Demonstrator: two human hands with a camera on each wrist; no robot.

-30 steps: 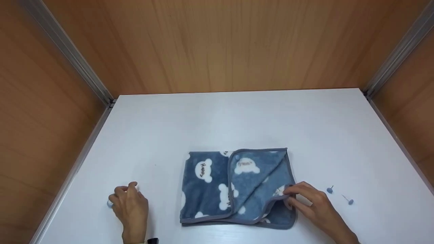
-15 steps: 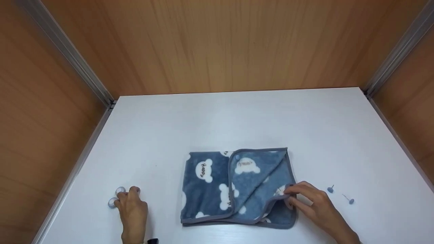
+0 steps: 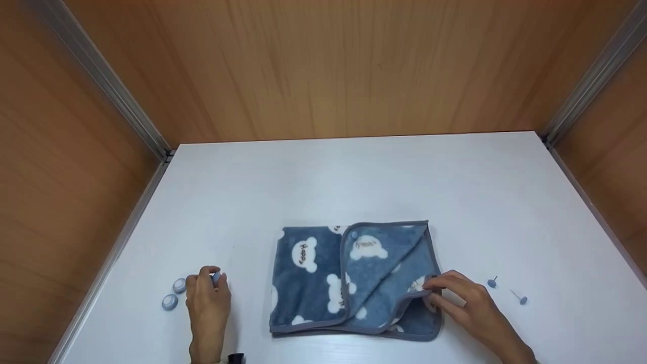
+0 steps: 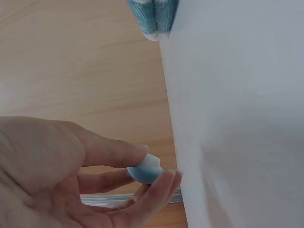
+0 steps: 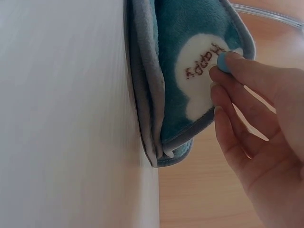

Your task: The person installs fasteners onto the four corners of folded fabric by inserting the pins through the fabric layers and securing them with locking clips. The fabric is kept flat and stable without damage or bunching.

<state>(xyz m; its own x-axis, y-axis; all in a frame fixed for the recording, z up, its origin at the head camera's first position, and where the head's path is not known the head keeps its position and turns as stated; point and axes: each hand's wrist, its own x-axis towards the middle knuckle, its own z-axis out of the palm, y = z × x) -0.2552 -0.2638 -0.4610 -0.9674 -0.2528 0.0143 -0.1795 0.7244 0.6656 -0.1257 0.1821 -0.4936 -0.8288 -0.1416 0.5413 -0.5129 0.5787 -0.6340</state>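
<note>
A folded blue fleece towel [image 3: 323, 273] with white bears lies on the white table [image 3: 354, 177], its right flap turned over. My right hand [image 3: 430, 292] pinches the flap's lower right edge. In the right wrist view its fingertips [image 5: 228, 59] press a small blue pin head [image 5: 221, 64] against a white bear patch on the towel [image 5: 175, 47]. My left hand [image 3: 213, 279] is left of the towel and pinches a small blue-and-white cap [image 4: 144, 168] between thumb and fingers [image 4: 164, 183], just above the table.
Two more round blue caps [image 3: 179, 286] [image 3: 170, 302] lie left of my left hand. Two blue-headed pins [image 3: 492, 283] [image 3: 522, 300] lie right of my right hand. Wooden walls with metal rails [image 3: 101, 76] close the table in at the back and sides.
My left hand has shifted right, away from the caps, carrying one cap; the two others now lie uncovered. The right hand and the towel have stayed still.
</note>
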